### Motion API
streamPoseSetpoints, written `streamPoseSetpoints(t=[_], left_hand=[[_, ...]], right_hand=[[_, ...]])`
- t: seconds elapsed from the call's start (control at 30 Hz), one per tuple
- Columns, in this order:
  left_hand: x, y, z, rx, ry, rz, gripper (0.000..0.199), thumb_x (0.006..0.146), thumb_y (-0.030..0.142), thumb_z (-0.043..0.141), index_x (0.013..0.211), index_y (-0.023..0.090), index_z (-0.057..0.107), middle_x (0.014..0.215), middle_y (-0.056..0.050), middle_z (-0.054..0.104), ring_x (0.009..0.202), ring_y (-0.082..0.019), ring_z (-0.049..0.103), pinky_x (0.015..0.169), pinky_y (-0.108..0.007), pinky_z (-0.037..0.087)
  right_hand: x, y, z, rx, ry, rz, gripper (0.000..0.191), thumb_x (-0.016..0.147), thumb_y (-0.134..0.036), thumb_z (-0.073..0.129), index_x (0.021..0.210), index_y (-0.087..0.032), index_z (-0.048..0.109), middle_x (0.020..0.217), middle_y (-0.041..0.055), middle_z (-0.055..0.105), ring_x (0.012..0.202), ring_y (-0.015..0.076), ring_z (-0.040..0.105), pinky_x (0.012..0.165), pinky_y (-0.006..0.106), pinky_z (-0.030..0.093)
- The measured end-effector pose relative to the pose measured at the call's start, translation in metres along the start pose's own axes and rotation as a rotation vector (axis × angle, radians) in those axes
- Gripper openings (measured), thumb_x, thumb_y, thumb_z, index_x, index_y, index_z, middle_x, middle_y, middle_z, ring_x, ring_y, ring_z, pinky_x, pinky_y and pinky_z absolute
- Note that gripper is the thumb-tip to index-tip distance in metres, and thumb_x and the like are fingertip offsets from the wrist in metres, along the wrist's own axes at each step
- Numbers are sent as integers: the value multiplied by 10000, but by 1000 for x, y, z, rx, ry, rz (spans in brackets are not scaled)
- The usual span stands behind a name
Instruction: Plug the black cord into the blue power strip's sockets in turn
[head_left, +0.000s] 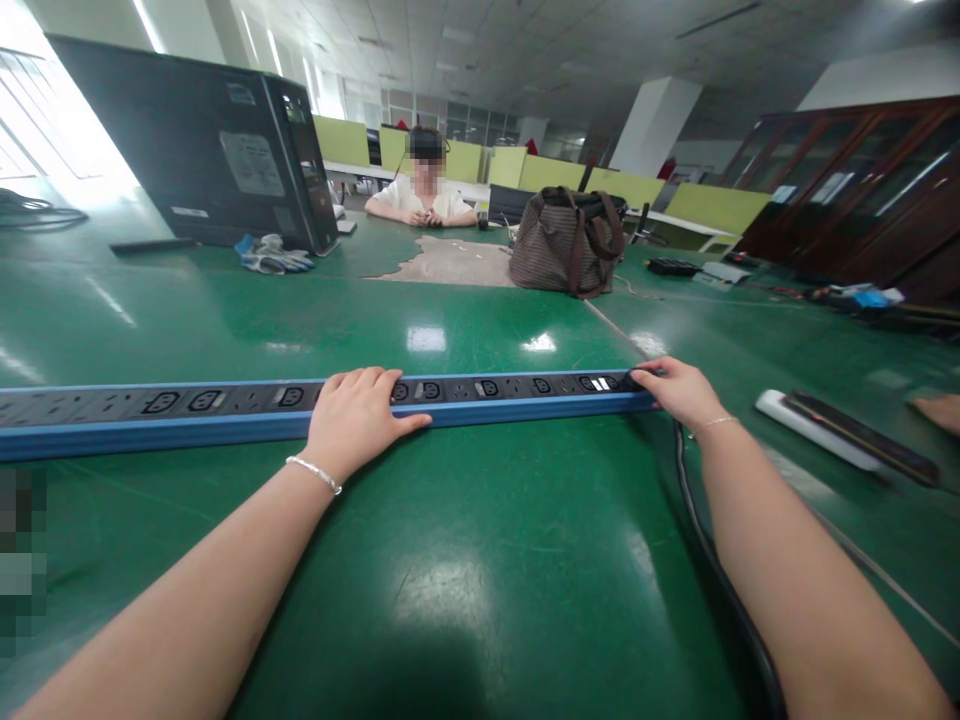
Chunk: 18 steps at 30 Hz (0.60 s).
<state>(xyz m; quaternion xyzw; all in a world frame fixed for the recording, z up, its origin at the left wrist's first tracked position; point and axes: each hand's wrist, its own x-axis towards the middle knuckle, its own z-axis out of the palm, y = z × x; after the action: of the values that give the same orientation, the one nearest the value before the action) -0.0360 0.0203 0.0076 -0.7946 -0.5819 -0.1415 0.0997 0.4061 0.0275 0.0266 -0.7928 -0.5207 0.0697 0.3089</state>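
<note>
A long blue power strip (pixel 517 408) with a black face and several sockets lies across the green surface and runs out of view on the left. My left hand (pixel 356 415) is laid over its middle, fingers across the top and thumb along the front side, gripping it. At the strip's right end my right hand (pixel 681 392) is closed around a black plug (pixel 636 378), mostly hidden by the fingers. A thick black cable (pixel 701 520) hangs from beneath that hand and curves toward me past my right forearm.
A black computer case (pixel 202 150) stands at the back left, with grey-blue gloves (pixel 274 255) beside it. Further back are a brown bag (pixel 566 240) and a seated person (pixel 426 195). On the right lie a white and black bar (pixel 847 435) and part of another hand (pixel 941 410).
</note>
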Motion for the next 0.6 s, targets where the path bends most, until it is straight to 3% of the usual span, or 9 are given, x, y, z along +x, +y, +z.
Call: streamPoseSetpoints(t=[0.07,0.23,0.4,0.6], left_hand=[[0,0,0,0,0,0,738,738,731,440,1220,181,543,1159,-129,633,1122,-301,540,963,-414,342],[0,0,0,-9,5,11,745,740,728,443,1223,170,544,1159,-137,632,1117,-305,540,958,-423,346],[0,0,1,6,1,0,733,733,728,455,1218,185,545,1157,-128,635,1117,-301,541,957,-418,346],[0,0,0,18,8,2,712,741,720,456,1211,193,546,1147,-121,643,1100,-294,551,947,-415,357]], right_hand=[[0,0,1,-23,-2,16,308,705,-393,617,911,-171,674,655,19,620,555,159,551,579,306,469],[-4,-1,6,-124,171,-48,283,715,-400,590,874,-183,679,761,53,654,721,202,593,718,341,473],[-1,4,7,-26,88,-47,300,688,-406,602,865,-175,679,679,26,633,649,184,585,667,326,477],[-5,1,6,-131,188,-31,295,693,-425,605,859,-199,696,727,46,655,693,197,586,696,330,461]])
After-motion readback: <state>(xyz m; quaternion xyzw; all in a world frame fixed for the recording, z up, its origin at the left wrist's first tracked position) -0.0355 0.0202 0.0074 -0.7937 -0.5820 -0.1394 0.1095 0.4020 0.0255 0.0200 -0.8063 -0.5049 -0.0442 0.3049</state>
